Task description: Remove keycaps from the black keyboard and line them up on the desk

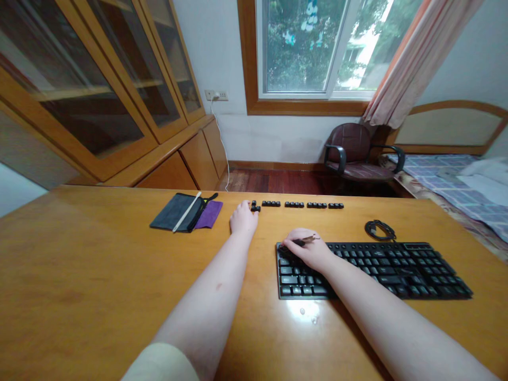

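My left hand rests near the far edge of the desk, thumb and fingers closed around small black keycaps; the fingertips are partly hidden. To its right, more keycaps stand in a row of short groups. Over the upper left corner of a black keyboard, my right hand is closed around a slim, dark, brush-like tool whose brown end points up and right. The tool's lower end and the keys beneath are largely covered by the hand.
A grey pouch with a white stick on it and a purple cloth lie at left. A coiled black cable sits behind the keyboard. Beyond the wooden desk are an armchair, a bed and a glass-door cabinet.
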{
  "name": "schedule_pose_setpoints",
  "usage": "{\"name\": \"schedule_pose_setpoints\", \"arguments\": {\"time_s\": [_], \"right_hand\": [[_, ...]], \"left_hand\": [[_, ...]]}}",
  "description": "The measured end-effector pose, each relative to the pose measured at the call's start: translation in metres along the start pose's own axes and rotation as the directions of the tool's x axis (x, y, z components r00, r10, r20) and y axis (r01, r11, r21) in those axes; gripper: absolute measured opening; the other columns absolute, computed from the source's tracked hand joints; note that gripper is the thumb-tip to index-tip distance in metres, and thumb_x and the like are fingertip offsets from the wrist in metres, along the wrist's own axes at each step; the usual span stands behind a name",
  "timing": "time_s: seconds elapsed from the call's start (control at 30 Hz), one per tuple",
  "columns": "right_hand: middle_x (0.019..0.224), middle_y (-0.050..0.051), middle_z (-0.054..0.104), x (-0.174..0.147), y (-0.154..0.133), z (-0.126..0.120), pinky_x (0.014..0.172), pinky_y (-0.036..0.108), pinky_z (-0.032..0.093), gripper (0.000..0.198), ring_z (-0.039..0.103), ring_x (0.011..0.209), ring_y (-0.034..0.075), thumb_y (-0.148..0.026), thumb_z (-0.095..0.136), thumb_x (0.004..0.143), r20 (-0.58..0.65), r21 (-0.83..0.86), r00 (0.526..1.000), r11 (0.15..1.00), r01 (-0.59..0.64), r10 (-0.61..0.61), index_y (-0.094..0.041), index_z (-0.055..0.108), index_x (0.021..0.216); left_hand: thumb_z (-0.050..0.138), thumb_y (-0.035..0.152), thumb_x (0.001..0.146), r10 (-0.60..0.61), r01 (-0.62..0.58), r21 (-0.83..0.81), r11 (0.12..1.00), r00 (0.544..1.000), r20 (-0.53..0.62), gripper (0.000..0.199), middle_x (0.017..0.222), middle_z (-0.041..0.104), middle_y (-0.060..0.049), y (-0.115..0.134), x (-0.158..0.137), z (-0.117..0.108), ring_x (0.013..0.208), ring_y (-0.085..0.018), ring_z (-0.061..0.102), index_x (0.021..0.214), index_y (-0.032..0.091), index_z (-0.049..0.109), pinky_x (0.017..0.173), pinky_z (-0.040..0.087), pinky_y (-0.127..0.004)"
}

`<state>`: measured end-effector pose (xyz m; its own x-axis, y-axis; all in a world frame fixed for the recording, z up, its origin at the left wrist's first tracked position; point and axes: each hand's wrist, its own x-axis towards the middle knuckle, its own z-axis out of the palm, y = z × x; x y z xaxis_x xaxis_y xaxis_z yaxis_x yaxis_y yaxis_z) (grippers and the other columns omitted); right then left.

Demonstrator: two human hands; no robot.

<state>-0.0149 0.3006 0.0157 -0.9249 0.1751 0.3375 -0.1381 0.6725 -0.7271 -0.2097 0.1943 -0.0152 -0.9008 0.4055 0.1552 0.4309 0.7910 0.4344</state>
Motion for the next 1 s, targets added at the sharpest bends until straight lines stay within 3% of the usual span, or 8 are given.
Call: {"name": "schedule_pose_setpoints", "arguments": {"time_s": [0.5, 1.0], "right_hand": [[0.073, 0.004, 0.067, -0.0003, 0.002, -0.0003, 0.071, 0.028, 0.049, 0.018, 0.062, 0.07, 0.015, -0.027, 0.055, 0.084, -0.008, 0.0, 1.0, 1.0, 0.005, -0.005, -0.019, 0.067, 0.073], [0.073, 0.004, 0.067, -0.0009, 0.0025, 0.0009, 0.071, 0.029, 0.049, 0.017, 0.062, 0.07, 0.015, -0.025, 0.055, 0.084, -0.002, 0.0, 1.0, 1.0, 0.003, -0.003, -0.019, 0.067, 0.073]], "left_hand": [[0.056, 0.037, 0.079, -0.005, 0.005, 0.02, 1.0, 1.0, 0.008, 0.033, 0.11, 0.061, -0.009, -0.0011, 0.0022, 0.0017, 0.101, -0.024, 0.058, 0.108, 0.023, 0.051, 0.082, 0.044, -0.034], [0.051, 0.027, 0.08, -0.006, 0.005, 0.037, 0.999, 1.0, 0.012, 0.025, 0.107, 0.063, -0.008, 0.0007, 0.0012, -0.0023, 0.097, -0.024, 0.06, 0.105, 0.023, 0.055, 0.079, 0.045, -0.034]]}}
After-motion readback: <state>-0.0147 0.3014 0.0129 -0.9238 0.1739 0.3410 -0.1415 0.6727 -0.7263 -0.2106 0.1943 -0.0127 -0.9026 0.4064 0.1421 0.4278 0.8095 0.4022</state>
